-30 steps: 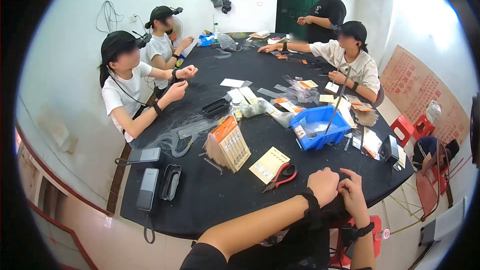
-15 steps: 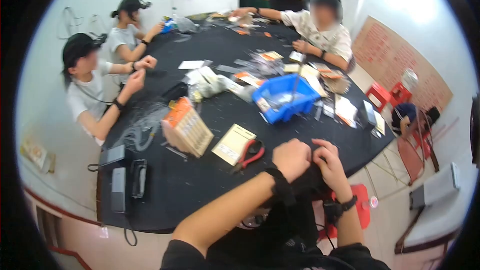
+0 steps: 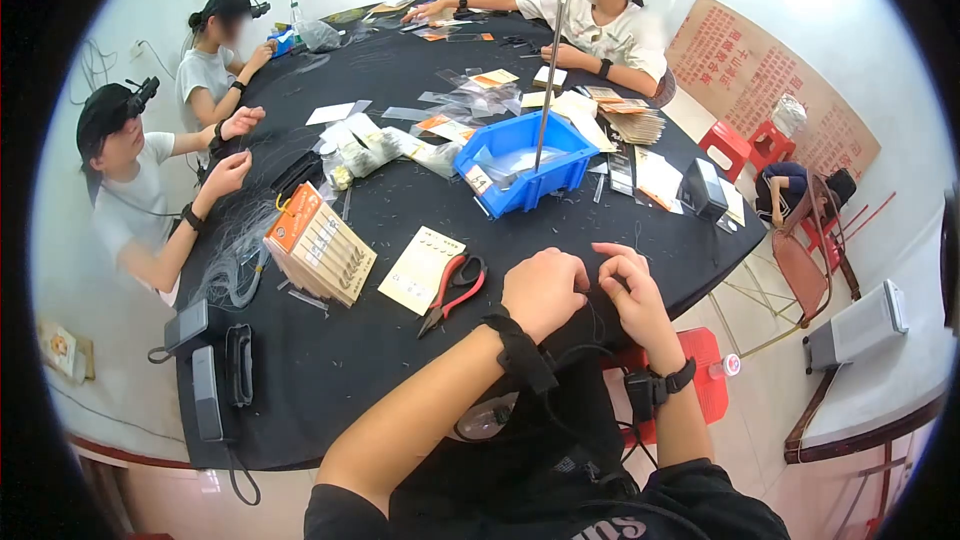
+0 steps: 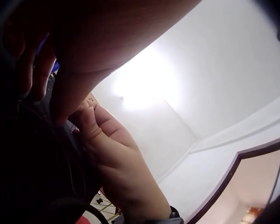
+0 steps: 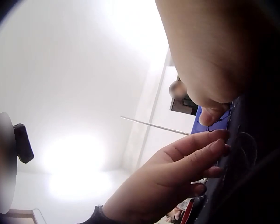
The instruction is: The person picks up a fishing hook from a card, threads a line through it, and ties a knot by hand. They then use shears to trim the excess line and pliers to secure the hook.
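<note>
At the near table edge in the head view, my left hand point(image 3: 545, 290) and right hand point(image 3: 635, 295) face each other, fingers curled, a small gap between them. A tiny dark hook point(image 5: 209, 128) pokes out at the right thumb tip in the right wrist view, where the right hand point(image 5: 210, 56) pinches it. Below it the left hand point(image 5: 163, 179) brings thumb and index together on a thin clear line point(image 5: 255, 147), which loops beside the fingertips. The left wrist view shows the right hand point(image 4: 121, 163) with thumb against index; the left hand is dark there.
Red-handled pliers point(image 3: 455, 290) lie beside a cream card point(image 3: 420, 270). Farther left stands a bundle of cards point(image 3: 322, 245). A blue bin point(image 3: 530, 190) holding clear bags sits beyond my hands. Cases and power banks point(image 3: 207, 390) lie at the left edge; people sit around the table.
The head view has turned down and to the right, so the table's things stand farther left and higher in it. My two hands keep nearly the same pose, close together.
</note>
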